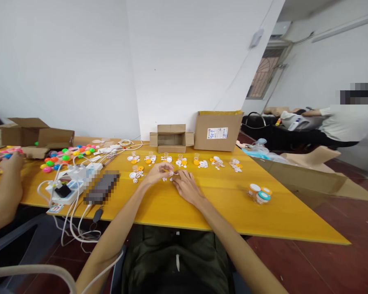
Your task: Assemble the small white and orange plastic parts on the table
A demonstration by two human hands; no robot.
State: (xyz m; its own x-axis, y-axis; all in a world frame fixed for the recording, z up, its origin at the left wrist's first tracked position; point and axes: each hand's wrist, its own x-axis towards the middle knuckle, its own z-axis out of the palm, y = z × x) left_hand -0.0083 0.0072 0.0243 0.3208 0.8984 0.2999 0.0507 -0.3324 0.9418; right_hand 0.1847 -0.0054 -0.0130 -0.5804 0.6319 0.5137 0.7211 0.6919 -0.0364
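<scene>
My left hand (158, 173) is curled over the table, thumb and fingers pinched at a small white plastic piece (171, 173). Close beside it, my right hand (187, 186) lies low with its fingers stretched out over the tabletop, near small white parts; anything under its fingertips is hidden. Behind both hands runs a row of small piles, each with white plastic parts (203, 164), a yellow ring-like lid (196, 162) and a clear little cup (196, 156). Another pile with a white disc (133, 175) sits left of my left hand.
Three lidded jars (263, 197) stand on the right of the yellow table (227, 212). An open small box (171, 141) and a larger carton (219, 132) are at the back. On the left are a power strip (70, 192), cables, colored balls (66, 157) and another person's hands (12, 163).
</scene>
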